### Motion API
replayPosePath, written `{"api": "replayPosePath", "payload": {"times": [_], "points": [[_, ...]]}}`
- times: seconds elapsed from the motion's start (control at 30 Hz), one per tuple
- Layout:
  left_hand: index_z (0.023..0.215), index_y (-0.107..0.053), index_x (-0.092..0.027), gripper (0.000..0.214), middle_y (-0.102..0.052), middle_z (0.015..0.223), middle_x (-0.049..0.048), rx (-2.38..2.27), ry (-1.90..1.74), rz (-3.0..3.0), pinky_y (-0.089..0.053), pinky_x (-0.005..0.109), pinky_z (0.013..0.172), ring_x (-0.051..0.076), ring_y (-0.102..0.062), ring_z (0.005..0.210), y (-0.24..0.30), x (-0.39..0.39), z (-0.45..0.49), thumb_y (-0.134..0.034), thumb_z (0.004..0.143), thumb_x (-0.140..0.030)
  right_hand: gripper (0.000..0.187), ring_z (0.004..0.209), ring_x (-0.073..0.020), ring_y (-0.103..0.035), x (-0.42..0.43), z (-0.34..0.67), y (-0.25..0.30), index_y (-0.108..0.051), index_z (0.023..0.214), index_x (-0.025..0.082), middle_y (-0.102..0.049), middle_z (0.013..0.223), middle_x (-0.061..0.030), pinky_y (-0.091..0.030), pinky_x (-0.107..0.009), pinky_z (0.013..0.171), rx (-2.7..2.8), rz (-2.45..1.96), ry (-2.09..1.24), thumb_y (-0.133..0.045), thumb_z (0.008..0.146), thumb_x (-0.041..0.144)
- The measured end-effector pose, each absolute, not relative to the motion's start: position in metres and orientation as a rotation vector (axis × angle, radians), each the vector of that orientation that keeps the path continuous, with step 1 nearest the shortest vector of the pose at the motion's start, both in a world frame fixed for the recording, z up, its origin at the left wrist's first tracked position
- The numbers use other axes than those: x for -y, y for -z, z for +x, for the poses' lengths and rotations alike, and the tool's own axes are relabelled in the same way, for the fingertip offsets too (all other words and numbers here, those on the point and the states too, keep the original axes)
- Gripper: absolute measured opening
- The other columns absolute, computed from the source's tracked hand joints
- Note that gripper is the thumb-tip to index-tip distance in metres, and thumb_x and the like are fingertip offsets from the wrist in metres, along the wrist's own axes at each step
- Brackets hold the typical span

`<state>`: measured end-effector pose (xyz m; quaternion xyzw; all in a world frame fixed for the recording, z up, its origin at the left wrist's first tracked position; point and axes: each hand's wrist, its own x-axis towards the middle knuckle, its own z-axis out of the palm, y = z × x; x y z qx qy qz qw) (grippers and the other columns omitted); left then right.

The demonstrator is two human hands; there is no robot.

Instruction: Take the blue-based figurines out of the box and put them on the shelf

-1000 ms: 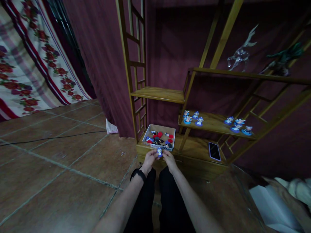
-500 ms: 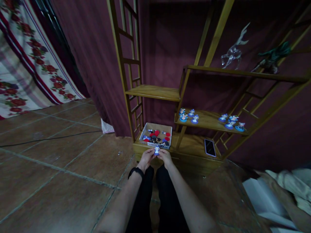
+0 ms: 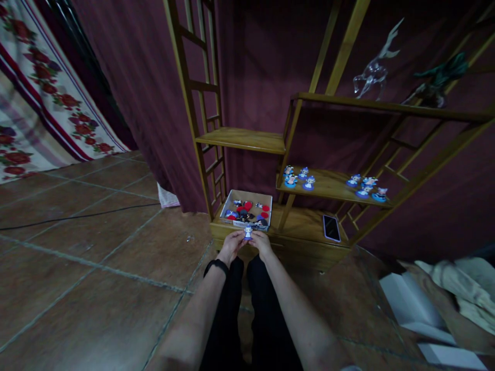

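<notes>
A small blue and white figurine (image 3: 248, 232) is pinched between my left hand (image 3: 231, 245) and my right hand (image 3: 262, 243), both closed on it in front of my knees. Just beyond it a shallow cardboard box (image 3: 247, 199) holds several red, blue and dark small pieces. The box rests on the lowest board of a wooden shelf unit (image 3: 309, 226). On the middle shelf (image 3: 332, 186) stand two groups of similar blue-based figurines (image 3: 296, 176), one at the left and one at the right (image 3: 365, 186).
A dark phone (image 3: 331, 228) lies on the bottom board right of the box. A glass deer (image 3: 374, 67) and a dark green figure (image 3: 439, 77) stand on the top shelf. White boxes (image 3: 413, 309) and cloth lie at right. A black cable (image 3: 77, 216) crosses the tiled floor.
My hands stay pinched on the figurine. The camera has shifted, so the shelf and hands sit slightly higher and further left in view.
</notes>
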<state>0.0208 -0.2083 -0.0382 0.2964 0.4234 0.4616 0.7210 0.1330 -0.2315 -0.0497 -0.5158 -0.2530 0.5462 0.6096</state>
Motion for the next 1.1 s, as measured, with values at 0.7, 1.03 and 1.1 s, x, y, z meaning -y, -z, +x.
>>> {"api": "replayPosePath", "payload": {"times": [0.7,1.03,1.1], "points": [[0.072,-0.065,-0.01,0.011,-0.066,0.065,0.006,-0.903,-1.019,0.63,-0.05,0.02,0.058,0.011,-0.061,0.057,0.052,0.201,0.018,-0.07,0.062,-0.009,0.018,0.055,-0.0117,-0.058,0.233,0.131,0.039,-0.063,0.065,0.015,-0.062,0.057,-0.0003,-0.048,-0.026,0.061,0.533,-1.214,-1.257,-0.068,0.054,0.028],[0.071,-0.065,-0.009,0.014,-0.066,0.064,0.0059,-0.902,-1.008,0.619,-0.049,0.02,0.053,0.011,-0.06,0.055,0.054,0.196,0.017,-0.072,0.059,-0.007,0.018,0.054,-0.012,-0.058,0.227,0.133,0.047,-0.062,0.067,0.015,-0.062,0.056,-0.0003,-0.047,-0.026,0.06,0.545,-1.244,-1.274,-0.067,0.055,0.028],[0.071,-0.065,-0.009,0.013,-0.066,0.065,0.0064,-0.904,-1.007,0.615,-0.05,0.02,0.055,0.011,-0.061,0.055,0.053,0.196,0.017,-0.071,0.06,-0.007,0.018,0.055,-0.012,-0.058,0.225,0.133,0.049,-0.063,0.068,0.015,-0.062,0.058,-0.0004,-0.048,-0.026,0.06,0.55,-1.247,-1.272,-0.067,0.055,0.028]]}}
